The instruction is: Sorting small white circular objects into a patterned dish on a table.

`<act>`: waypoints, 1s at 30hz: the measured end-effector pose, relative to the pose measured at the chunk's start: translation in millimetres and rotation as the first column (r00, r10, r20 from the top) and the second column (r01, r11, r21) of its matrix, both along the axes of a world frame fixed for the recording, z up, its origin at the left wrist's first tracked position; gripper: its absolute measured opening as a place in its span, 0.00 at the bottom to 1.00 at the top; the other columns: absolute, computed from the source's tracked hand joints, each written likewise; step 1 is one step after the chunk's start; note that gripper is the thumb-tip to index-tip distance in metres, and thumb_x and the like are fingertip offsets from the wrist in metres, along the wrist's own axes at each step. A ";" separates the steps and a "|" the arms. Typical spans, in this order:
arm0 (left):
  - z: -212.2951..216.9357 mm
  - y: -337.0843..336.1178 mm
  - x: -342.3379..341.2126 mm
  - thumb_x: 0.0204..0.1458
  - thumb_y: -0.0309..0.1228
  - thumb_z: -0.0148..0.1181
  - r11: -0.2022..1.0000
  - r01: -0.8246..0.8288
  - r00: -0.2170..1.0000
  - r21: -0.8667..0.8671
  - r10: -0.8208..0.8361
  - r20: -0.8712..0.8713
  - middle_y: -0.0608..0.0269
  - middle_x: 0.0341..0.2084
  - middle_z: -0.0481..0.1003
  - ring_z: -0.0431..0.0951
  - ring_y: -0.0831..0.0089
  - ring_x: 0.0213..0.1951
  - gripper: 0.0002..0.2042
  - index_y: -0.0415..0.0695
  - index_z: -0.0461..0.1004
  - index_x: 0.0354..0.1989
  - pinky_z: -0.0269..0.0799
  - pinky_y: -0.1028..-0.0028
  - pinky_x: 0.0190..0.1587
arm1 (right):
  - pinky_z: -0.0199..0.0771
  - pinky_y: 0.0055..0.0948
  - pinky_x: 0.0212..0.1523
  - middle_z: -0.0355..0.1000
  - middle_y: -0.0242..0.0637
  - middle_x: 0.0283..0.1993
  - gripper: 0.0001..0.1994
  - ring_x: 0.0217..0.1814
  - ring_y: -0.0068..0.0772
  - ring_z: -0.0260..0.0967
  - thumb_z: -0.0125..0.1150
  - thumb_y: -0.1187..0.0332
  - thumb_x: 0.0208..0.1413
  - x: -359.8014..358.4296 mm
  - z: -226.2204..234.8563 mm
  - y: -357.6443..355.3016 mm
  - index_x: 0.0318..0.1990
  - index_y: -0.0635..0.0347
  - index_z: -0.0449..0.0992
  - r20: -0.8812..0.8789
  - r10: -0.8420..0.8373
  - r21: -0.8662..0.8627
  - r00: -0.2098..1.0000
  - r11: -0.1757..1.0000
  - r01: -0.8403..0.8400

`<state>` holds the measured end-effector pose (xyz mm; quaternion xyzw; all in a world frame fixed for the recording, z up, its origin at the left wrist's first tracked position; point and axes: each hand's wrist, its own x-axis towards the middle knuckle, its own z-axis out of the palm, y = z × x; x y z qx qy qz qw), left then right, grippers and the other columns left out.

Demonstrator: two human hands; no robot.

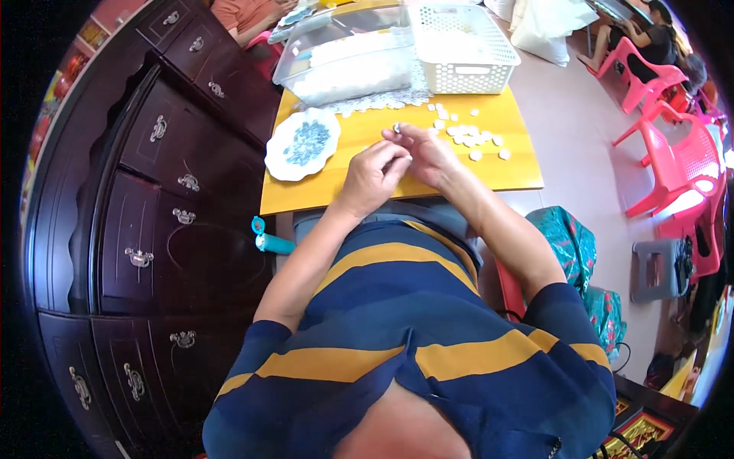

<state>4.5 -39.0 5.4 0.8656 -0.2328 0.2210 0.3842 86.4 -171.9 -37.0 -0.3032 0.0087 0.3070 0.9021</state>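
My left hand (372, 176) is closed over the front part of the yellow table (352, 200), its thumb and fingers pressed together. Close beside it, my right hand (426, 157) has its fingers curled in toward the left one. A tiny pale and dark spot shows at the right fingertips; what either hand holds is too small to make out. Left of the hands lies a white scalloped plate (275, 163) with many small blue-grey pieces (309, 143). Several small white round pieces (470, 131) are scattered to the right of my hands.
A clear plastic bin (348, 80) and a white perforated basket (468, 79) stand at the table's far side. Dark wooden drawers (202, 153) line the left. Pink chairs (677, 149), a grey stool (657, 271) and green bags (566, 241) are on the right. Two people sit farther off.
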 end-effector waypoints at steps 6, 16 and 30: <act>-12.2 32.5 8.9 0.59 0.23 0.58 0.822 -0.166 0.962 -0.545 0.014 -0.272 0.70 0.29 0.76 0.75 0.85 0.27 0.04 0.37 0.76 0.39 0.74 0.81 0.29 | 0.70 0.18 0.37 0.76 0.32 0.38 0.07 0.36 0.19 0.72 0.57 0.65 0.65 -8.0 11.5 0.8 0.41 0.58 0.74 0.349 -0.031 -0.322 0.937 0.934 0.152; -11.8 39.2 8.4 0.58 0.26 0.60 0.766 -0.200 0.948 -0.611 -0.008 -0.319 0.68 0.30 0.78 0.74 0.85 0.26 0.07 0.37 0.76 0.42 0.73 0.83 0.29 | 0.67 0.17 0.35 0.74 0.28 0.34 0.08 0.31 0.16 0.67 0.59 0.64 0.64 -18.8 16.1 2.6 0.41 0.59 0.76 0.519 0.061 -0.392 0.853 0.903 0.174; -15.6 39.3 7.0 0.59 0.26 0.59 0.776 -0.211 0.942 -0.595 -0.001 -0.335 0.67 0.31 0.79 0.75 0.85 0.26 0.08 0.36 0.77 0.44 0.73 0.83 0.29 | 0.70 0.18 0.36 0.74 0.28 0.32 0.09 0.32 0.16 0.68 0.59 0.63 0.64 -21.1 17.2 2.6 0.41 0.59 0.76 0.576 0.133 -0.461 0.807 0.868 0.186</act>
